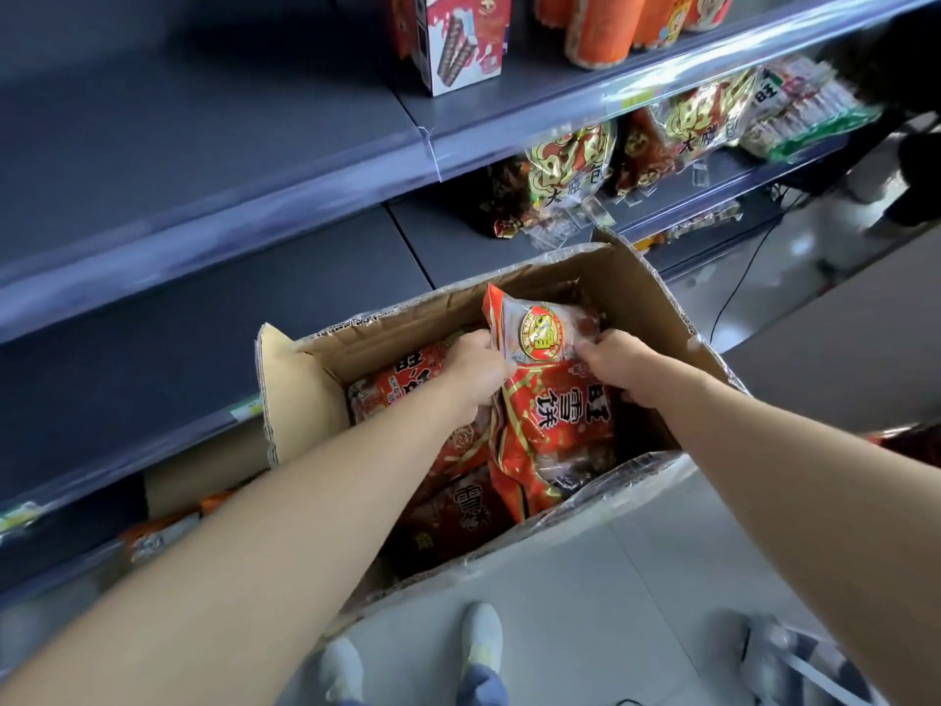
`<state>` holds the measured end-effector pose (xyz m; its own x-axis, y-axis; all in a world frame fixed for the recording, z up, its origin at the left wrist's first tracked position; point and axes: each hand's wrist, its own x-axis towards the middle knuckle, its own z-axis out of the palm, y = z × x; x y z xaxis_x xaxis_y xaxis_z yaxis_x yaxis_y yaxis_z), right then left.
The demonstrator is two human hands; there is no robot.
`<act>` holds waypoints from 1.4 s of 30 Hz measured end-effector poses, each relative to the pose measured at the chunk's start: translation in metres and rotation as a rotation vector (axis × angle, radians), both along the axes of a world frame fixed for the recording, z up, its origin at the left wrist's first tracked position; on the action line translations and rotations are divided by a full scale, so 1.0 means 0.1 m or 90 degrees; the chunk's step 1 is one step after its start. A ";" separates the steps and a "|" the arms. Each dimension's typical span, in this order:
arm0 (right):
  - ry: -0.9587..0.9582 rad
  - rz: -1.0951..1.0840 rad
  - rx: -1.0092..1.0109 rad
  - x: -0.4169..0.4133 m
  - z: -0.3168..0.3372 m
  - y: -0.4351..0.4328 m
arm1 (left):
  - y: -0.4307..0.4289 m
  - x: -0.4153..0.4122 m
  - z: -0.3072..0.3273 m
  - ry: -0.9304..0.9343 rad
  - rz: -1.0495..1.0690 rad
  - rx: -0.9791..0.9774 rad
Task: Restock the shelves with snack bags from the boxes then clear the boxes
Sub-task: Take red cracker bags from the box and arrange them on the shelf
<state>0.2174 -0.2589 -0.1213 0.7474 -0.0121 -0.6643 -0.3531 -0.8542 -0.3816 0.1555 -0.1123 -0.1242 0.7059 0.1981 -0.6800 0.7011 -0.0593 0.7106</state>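
Note:
An open cardboard box (631, 293) stands on the floor in front of the shelves, with several red snack bags inside. My left hand (476, 372) and my right hand (624, 366) both grip one red snack bag (552, 415) by its sides, its top end lifted toward the box's far wall. More red bags (402, 384) lie flat under my left arm. The dark grey shelf (214, 323) just left of the box is bare where it shows.
Snack bags (570, 170) stand on the middle shelf to the right, and a carton (461, 43) and orange packs (606, 28) on the top shelf. My shoes (481, 639) are close behind the box. A cable (743, 277) crosses the floor at right.

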 end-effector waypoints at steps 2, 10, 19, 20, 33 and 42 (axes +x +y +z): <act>0.006 -0.034 0.052 0.01 0.14 0.03 | 0.16 -0.02 0.19 -0.043 -0.002 -0.008; 0.133 -0.034 0.177 -0.10 0.96 0.35 | 0.78 -0.30 1.19 -0.184 0.053 0.000; 0.141 0.096 0.244 -0.46 1.50 1.25 | 1.64 -0.94 1.89 -0.342 0.410 -0.047; 0.141 0.098 0.254 -0.52 1.53 1.39 | 1.76 -1.03 1.93 -0.358 0.457 -0.063; 0.229 -0.078 0.597 -1.32 1.90 3.50 | 3.24 -2.26 1.97 -0.397 0.716 -0.172; 0.057 -0.046 0.580 -1.66 1.85 4.97 | 4.38 -2.89 1.75 -0.372 0.852 -0.046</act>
